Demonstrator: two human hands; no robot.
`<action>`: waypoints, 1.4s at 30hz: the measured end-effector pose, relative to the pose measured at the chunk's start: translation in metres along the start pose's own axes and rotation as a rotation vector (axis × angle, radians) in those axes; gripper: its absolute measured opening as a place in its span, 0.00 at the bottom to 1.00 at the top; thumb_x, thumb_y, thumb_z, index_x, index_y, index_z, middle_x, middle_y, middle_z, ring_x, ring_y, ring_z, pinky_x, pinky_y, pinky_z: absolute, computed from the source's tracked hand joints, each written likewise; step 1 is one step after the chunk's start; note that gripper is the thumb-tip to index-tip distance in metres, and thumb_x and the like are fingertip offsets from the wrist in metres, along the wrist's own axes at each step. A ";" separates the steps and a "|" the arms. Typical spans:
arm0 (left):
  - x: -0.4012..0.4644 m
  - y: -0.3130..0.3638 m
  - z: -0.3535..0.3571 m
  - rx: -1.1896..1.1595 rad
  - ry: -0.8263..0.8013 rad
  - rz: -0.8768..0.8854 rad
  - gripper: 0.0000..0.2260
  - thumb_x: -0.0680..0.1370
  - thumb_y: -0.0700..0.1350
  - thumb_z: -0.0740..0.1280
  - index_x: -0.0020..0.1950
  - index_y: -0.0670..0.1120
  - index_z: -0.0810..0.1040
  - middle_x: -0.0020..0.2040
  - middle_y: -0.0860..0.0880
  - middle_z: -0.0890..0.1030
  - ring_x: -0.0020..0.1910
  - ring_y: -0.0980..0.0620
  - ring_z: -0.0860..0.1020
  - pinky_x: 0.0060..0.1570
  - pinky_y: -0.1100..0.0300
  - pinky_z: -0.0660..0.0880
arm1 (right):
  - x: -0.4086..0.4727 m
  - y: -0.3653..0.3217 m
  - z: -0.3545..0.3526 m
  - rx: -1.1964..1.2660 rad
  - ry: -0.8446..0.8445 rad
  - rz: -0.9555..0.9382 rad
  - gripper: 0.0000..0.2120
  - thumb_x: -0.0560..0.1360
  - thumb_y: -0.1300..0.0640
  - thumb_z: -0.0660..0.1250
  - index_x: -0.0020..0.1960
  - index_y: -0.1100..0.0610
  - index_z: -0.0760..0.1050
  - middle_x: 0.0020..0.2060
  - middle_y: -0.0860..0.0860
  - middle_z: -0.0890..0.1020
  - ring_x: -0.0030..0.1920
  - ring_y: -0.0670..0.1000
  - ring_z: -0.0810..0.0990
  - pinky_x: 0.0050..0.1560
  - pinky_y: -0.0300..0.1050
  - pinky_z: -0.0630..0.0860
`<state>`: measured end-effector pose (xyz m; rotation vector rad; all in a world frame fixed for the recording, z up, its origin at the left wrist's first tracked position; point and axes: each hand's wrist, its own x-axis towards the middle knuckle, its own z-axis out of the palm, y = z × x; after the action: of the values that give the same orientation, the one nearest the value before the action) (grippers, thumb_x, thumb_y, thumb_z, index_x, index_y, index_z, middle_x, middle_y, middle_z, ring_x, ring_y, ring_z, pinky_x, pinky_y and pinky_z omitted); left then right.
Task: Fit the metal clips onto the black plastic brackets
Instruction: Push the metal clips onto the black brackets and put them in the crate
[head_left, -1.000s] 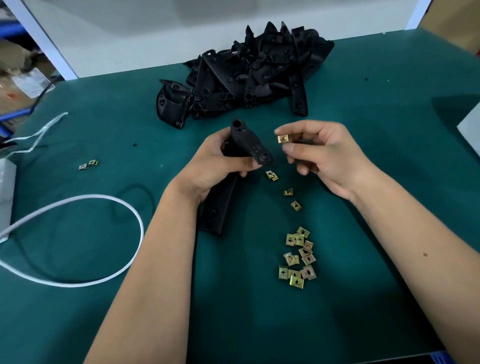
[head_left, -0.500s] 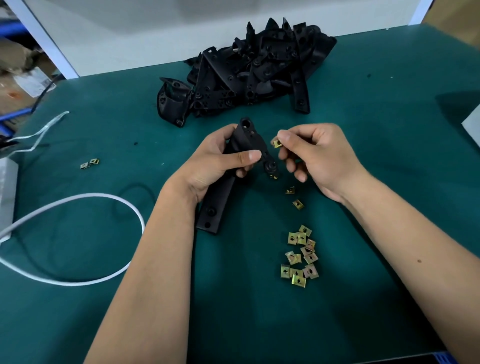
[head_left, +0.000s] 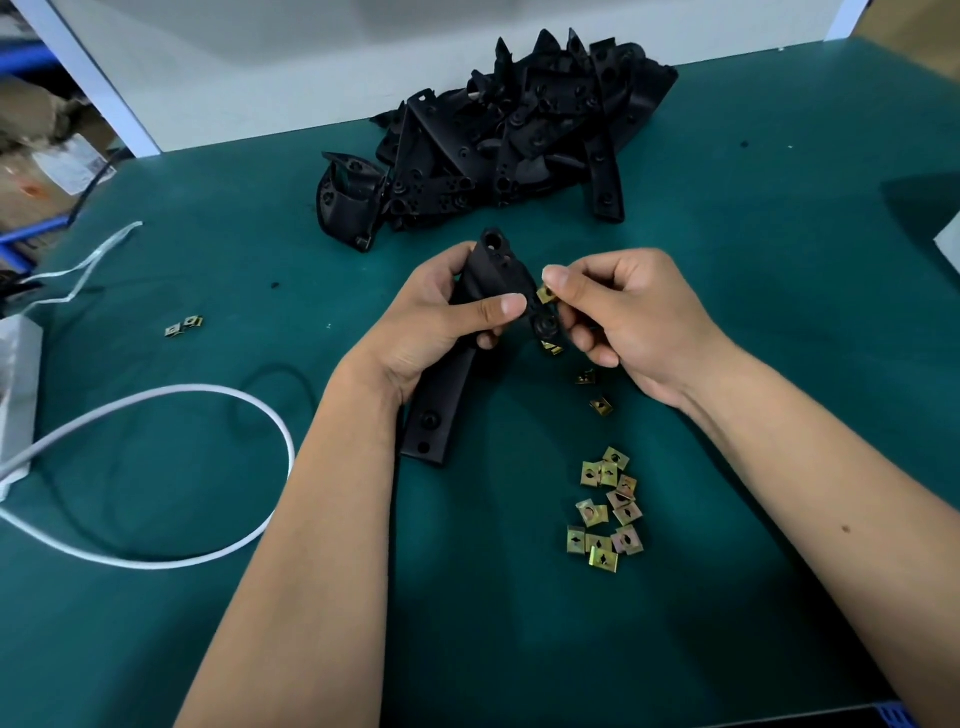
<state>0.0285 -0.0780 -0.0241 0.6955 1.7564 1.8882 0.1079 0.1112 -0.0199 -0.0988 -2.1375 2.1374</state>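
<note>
Left hand (head_left: 436, 322) covers the bracket's (head_left: 441, 410) middle; white cable (head_left: 218, 395) leaves frame left.

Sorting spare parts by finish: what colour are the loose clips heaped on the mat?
Brassy yellow-gold metal clips, clearest in the head view on the teal mat.

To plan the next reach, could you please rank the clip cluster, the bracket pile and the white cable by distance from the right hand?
From the right hand:
1. Clip cluster, on the mat just below it.
2. Bracket pile, at the table's far edge.
3. White cable, far left.
</note>
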 end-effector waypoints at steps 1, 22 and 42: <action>0.000 0.000 0.000 0.001 -0.001 0.003 0.14 0.75 0.39 0.74 0.56 0.39 0.74 0.42 0.47 0.78 0.36 0.53 0.74 0.33 0.63 0.73 | 0.000 0.000 0.001 0.006 0.001 0.005 0.15 0.81 0.56 0.70 0.36 0.58 0.79 0.29 0.52 0.76 0.25 0.48 0.72 0.20 0.37 0.62; 0.003 -0.003 0.004 -0.014 0.052 0.024 0.15 0.75 0.39 0.76 0.56 0.39 0.74 0.39 0.51 0.78 0.35 0.54 0.73 0.32 0.64 0.72 | 0.001 0.001 0.003 0.066 0.044 0.062 0.20 0.82 0.54 0.70 0.33 0.58 0.71 0.27 0.51 0.67 0.25 0.49 0.59 0.24 0.39 0.55; 0.007 -0.007 0.008 0.046 0.124 0.046 0.13 0.74 0.40 0.77 0.54 0.43 0.77 0.40 0.51 0.81 0.35 0.54 0.75 0.34 0.63 0.74 | 0.002 0.004 -0.001 -0.309 0.134 -0.150 0.19 0.83 0.52 0.67 0.39 0.64 0.79 0.25 0.48 0.74 0.24 0.48 0.72 0.25 0.37 0.66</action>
<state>0.0285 -0.0671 -0.0307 0.6532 1.8800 1.9647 0.1061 0.1120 -0.0238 -0.1015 -2.2973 1.6596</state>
